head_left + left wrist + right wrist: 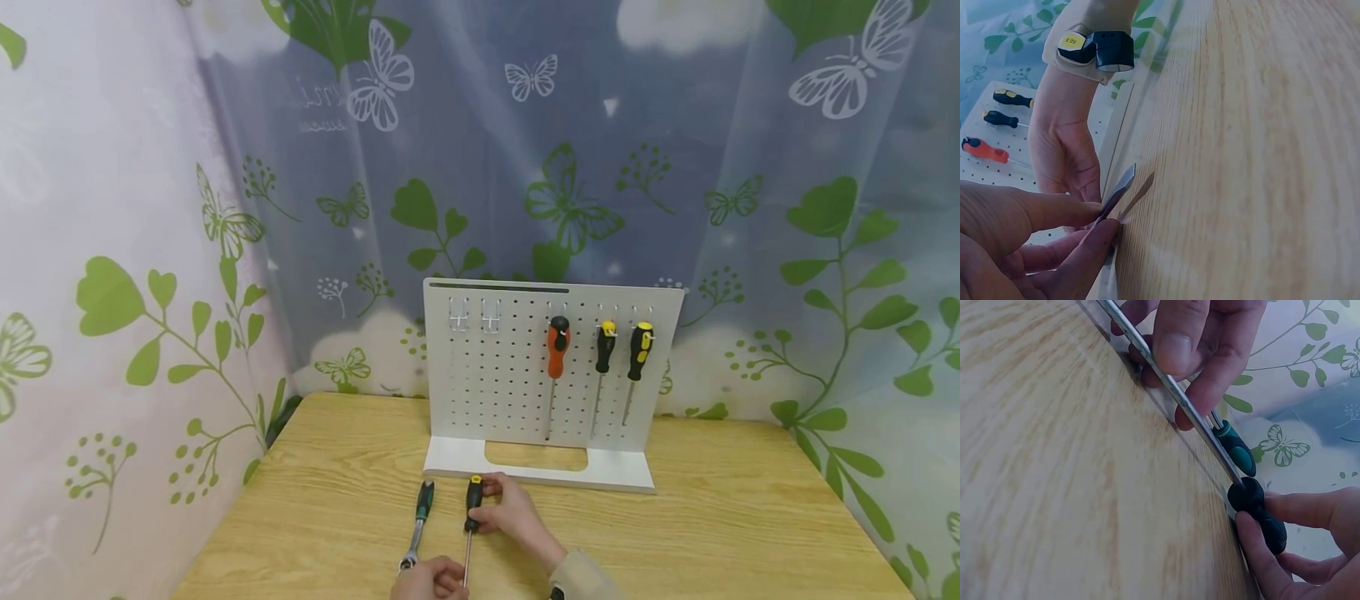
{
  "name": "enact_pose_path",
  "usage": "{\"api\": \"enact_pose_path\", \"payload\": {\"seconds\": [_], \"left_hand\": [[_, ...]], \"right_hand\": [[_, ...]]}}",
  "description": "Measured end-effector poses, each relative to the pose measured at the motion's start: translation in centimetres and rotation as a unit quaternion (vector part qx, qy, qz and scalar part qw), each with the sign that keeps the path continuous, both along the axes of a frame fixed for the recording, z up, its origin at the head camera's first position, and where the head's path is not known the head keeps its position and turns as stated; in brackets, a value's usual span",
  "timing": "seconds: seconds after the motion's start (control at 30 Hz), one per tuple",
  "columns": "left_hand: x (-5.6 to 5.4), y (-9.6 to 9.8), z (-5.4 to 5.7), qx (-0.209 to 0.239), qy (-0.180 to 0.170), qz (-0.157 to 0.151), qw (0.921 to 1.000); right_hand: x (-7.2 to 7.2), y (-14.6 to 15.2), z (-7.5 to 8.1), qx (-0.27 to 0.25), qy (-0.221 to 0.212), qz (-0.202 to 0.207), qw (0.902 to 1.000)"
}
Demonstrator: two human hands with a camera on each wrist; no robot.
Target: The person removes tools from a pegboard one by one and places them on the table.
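Observation:
A screwdriver (474,493) with a black handle and yellow end lies along the table, handle toward the pegboard. My right hand (516,512) pinches its handle between thumb and fingers, as the right wrist view also shows. Near the tip, my left hand (427,581) pinches the metal shaft; the flat blade (1124,182) pokes out past the thumb and index finger in the left wrist view, close over the wood. Left of the screwdriver rests a ratchet wrench (424,502) with a green and black handle, its head partly behind the left hand.
A white pegboard (502,392) stands behind the hands on the wooden table (337,467). On its right side hang an orange screwdriver (557,354) and two black-and-yellow screwdrivers (604,350). Two clear hooks (459,317) sit at its upper left. Patterned curtains surround the table.

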State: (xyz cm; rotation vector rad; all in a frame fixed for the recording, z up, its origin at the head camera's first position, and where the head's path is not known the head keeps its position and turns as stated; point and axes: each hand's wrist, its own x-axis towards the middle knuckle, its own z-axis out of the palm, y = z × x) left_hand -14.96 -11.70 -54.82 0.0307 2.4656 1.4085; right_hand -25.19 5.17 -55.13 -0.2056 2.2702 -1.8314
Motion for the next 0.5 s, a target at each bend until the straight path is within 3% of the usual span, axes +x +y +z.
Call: {"api": "enact_pose_path", "payload": {"seconds": [0.2,0.5], "left_hand": [[-0.08,-0.31,-0.03,-0.012,-0.009,-0.003,0.9999],[0.01,-0.50,-0.39,-0.006,0.009,-0.008,0.9999]], "right_hand": [[-0.19,-0.06,-0.21,0.010,0.019,0.010,0.9997],[-0.05,-0.20,-0.06,0.029,0.032,0.011,0.9990]]}}
